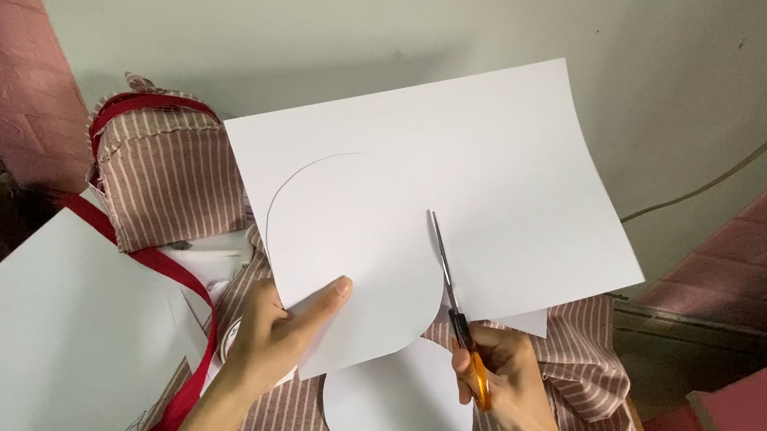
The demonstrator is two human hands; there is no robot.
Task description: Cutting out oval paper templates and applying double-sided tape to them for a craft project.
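Left hand [269, 334] pinching the white paper sheet [460, 167] between thumb and fingers, right hand [503, 371] closed around orange-handled scissors [457, 294], blades cutting up into the sheet above the fingers, cut round paper piece [396, 408] lying between both hands

The carrying surface is covered with a striped cloth [592, 350], brown-pink with thin white lines. On the cloth lies a white rounded paper piece [400, 408] (its top edge is hidden under the held sheet). At the left, a big white board [46, 326] rests, and a red ribbon [184, 318] runs along its edge. Behind stands a striped fabric bag [167, 180].
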